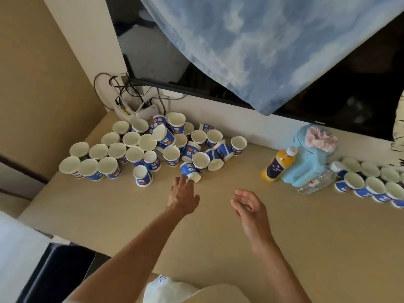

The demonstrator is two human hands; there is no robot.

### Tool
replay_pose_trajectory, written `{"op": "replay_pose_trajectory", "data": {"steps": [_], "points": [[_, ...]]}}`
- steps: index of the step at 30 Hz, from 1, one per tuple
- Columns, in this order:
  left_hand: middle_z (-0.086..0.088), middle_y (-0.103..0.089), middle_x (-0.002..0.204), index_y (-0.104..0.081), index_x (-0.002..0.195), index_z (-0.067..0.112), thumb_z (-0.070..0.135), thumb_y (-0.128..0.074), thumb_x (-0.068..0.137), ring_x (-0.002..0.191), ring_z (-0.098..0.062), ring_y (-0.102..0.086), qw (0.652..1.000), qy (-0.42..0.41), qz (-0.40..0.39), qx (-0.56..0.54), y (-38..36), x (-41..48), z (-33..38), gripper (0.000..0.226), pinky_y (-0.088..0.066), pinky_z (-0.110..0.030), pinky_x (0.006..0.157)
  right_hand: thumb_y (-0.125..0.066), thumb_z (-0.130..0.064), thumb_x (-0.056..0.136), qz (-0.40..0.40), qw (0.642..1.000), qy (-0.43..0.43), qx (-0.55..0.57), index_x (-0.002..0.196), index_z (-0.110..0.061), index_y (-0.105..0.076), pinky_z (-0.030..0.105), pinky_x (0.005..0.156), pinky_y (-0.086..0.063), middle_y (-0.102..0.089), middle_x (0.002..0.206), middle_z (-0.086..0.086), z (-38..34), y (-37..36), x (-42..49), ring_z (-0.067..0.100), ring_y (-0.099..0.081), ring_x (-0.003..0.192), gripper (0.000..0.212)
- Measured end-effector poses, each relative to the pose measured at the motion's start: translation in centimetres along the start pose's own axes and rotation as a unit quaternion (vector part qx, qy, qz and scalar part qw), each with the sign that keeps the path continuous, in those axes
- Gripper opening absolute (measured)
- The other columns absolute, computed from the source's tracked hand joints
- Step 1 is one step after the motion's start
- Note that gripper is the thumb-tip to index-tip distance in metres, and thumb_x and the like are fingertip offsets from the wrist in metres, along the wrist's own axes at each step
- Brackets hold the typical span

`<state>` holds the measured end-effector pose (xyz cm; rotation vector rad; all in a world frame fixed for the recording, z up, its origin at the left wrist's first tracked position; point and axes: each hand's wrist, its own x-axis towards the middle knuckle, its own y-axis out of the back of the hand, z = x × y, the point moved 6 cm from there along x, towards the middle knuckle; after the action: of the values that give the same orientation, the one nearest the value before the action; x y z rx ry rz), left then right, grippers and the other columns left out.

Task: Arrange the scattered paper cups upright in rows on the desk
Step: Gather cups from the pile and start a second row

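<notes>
Several blue-and-white paper cups (150, 147) crowd the far left of the beige desk (218, 237), some upright in rough rows, others tipped or piled. One cup (189, 171) lies on its side at the pile's near edge. My left hand (182, 194) reaches to it, fingers straight, fingertips at its rim. My right hand (248, 204) hovers over the bare desk middle, fingers loosely curled, holding nothing. More cups (371, 182) stand in rows at the far right edge.
An orange juice bottle (278, 165), a light blue container (310, 158) with a pink scrunchie on top, and a clear water bottle (317, 182) sit right of centre. Cables and a white router (140, 108) lie behind the cups. A dark monitor (328, 95) under a blue cloth lines the back.
</notes>
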<state>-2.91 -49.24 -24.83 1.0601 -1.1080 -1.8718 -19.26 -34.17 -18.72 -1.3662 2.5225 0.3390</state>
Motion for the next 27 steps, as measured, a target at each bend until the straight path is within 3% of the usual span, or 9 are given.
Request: {"op": "replay_pose_trajectory", "data": {"steps": [5,9,12,18,23,27], "points": [[-0.013,-0.029,0.149,-0.048,0.139,0.014,0.047,-0.060,0.093,0.138,-0.032,-0.029,0.991,-0.035,-0.067,0.109,-1.9,2.2,-2.0,0.058,-0.042,-0.042,0.108,-0.072,-0.009,0.092,0.005,1.000,-0.008,-0.026,0.109,-0.017,-0.069,0.024,0.079,-0.050,-0.073,0.105,0.004,0.8,-1.0,-0.4,0.001,-0.069,0.088,0.019],[-0.012,-0.029,0.150,-0.037,0.146,0.012,0.048,-0.060,0.093,0.136,-0.030,-0.032,0.986,-0.064,-0.061,0.143,-2.5,3.2,-2.2,0.068,-0.046,-0.041,0.103,-0.075,-0.011,0.089,0.012,0.999,-0.015,-0.041,0.106,-0.018,-0.069,0.026,0.080,-0.049,-0.073,0.101,0.004,1.2,-1.2,-0.8,0.001,-0.069,0.085,0.019],[-0.012,-0.029,0.150,-0.032,0.147,0.011,0.048,-0.060,0.093,0.136,-0.030,-0.033,0.984,-0.075,-0.053,0.155,-2.7,3.7,-2.5,0.071,-0.047,-0.042,0.100,-0.076,-0.024,0.080,0.019,0.998,-0.016,-0.049,0.104,-0.017,-0.069,0.024,0.077,-0.050,-0.072,0.100,0.005,1.3,-1.1,-0.9,0.000,-0.068,0.083,0.026],[-0.015,-0.024,0.155,-0.024,0.152,0.005,0.046,-0.057,0.095,0.140,-0.034,-0.029,0.975,-0.086,-0.054,0.195,-2.8,3.8,-2.9,0.077,-0.043,-0.044,0.101,-0.071,-0.003,0.090,-0.002,0.996,-0.020,-0.086,0.107,-0.013,-0.068,0.015,0.073,-0.051,-0.071,0.101,0.008,1.9,-1.9,-0.9,-0.003,-0.067,0.080,0.020],[-0.012,-0.035,0.142,-0.036,0.145,0.005,0.035,-0.062,0.094,0.130,-0.029,-0.038,0.974,-0.098,-0.027,0.201,-2.6,3.2,-3.5,0.065,-0.046,-0.040,0.099,-0.076,-0.019,0.084,-0.023,0.996,-0.026,-0.082,0.106,-0.020,-0.067,0.024,0.079,-0.050,-0.072,0.099,0.003,2.0,-2.4,-1.3,0.005,-0.069,0.086,0.024],[-0.013,-0.033,0.147,-0.038,0.146,0.019,0.038,-0.061,0.093,0.132,-0.032,-0.036,0.978,-0.111,-0.039,0.172,-2.7,2.9,-4.5,0.061,-0.045,-0.041,0.101,-0.074,-0.029,0.078,-0.023,0.996,-0.030,-0.085,0.106,-0.021,-0.068,0.026,0.081,-0.052,-0.072,0.099,0.003,2.4,-2.8,-1.6,0.009,-0.069,0.088,0.030]]}}
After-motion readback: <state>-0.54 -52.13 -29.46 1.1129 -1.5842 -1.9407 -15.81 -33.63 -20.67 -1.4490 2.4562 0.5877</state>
